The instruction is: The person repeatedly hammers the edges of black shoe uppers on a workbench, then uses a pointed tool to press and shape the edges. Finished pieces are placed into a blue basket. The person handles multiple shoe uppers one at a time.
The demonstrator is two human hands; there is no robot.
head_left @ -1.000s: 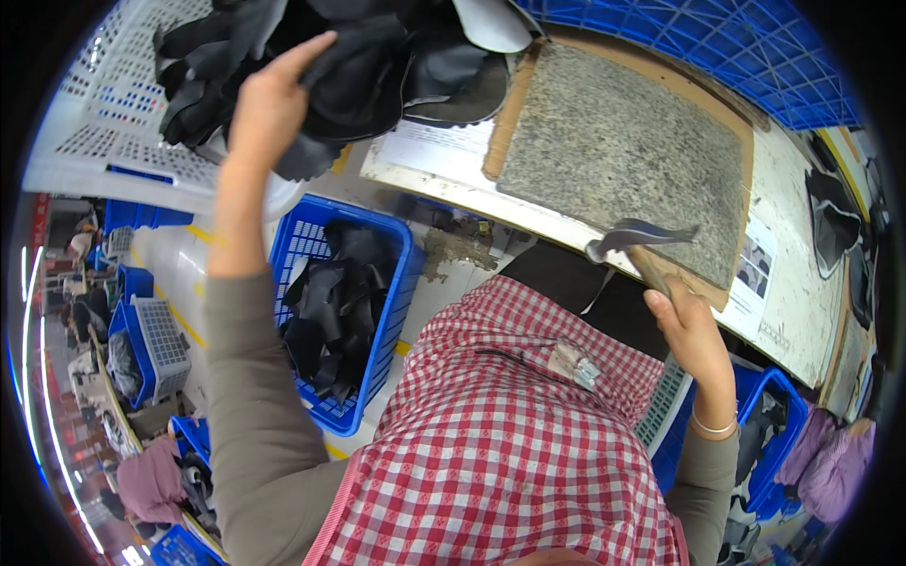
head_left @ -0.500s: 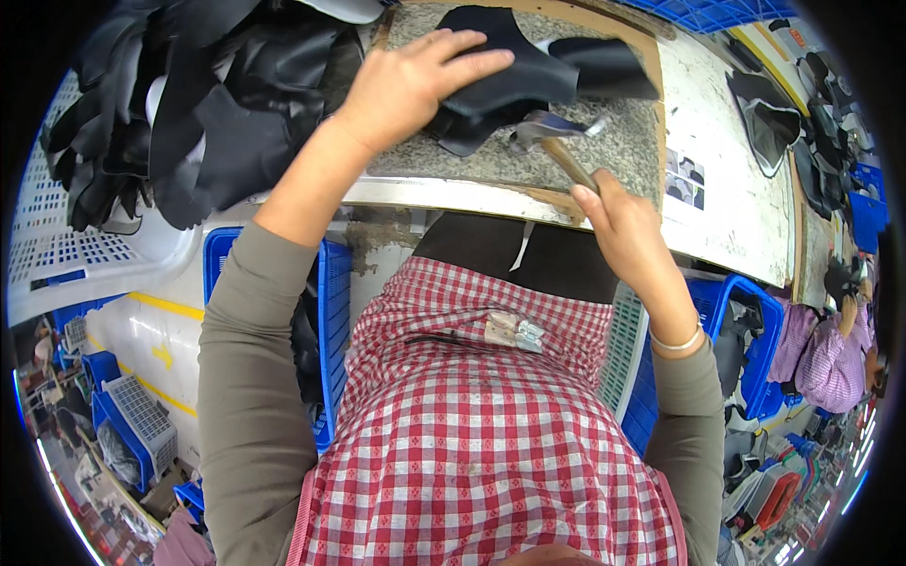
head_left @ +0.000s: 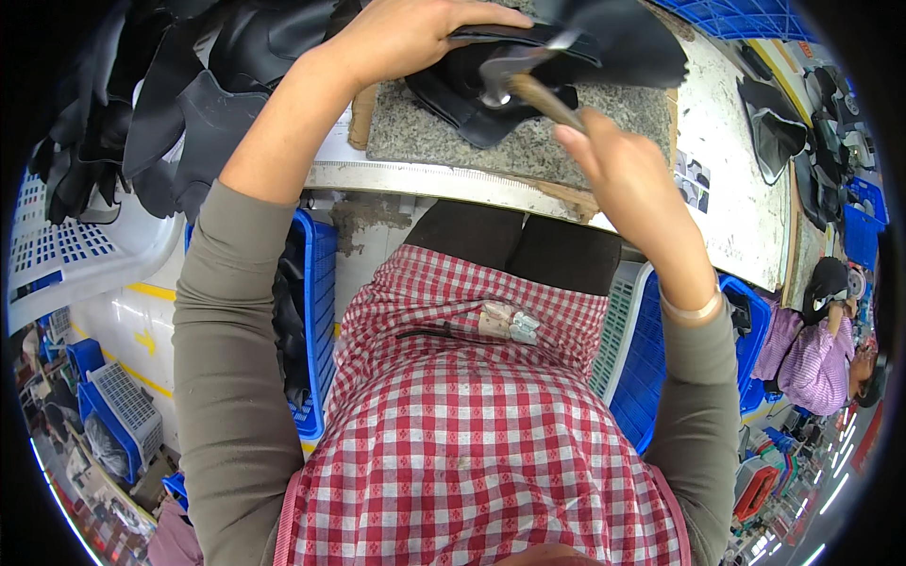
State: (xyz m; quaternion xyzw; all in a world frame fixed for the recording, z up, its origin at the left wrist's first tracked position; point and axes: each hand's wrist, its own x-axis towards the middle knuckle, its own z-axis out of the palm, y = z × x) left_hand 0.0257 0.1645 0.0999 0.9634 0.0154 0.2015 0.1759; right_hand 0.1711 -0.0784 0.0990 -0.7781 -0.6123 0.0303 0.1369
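One hammer [head_left: 514, 87], one black piece [head_left: 491, 104], maybe more.

The black, floppy leather-like piece [head_left: 566, 47] runs off the top edge, so its full outline cannot be seen; the left hand [head_left: 406, 38] covers its near end. The wooden-handled hammer [head_left: 528, 90] is only partly visible — the handle disappears into the right hand [head_left: 632, 184], and the metal head is blurred. The pile of black cut pieces [head_left: 142, 104] at the left is cropped by the dark rim. A person in a pink-checked top [head_left: 821, 349] at the far right is too small to make out. The speckled grey stone slab [head_left: 528, 141] on the tabletop [head_left: 736, 226] is largely covered.
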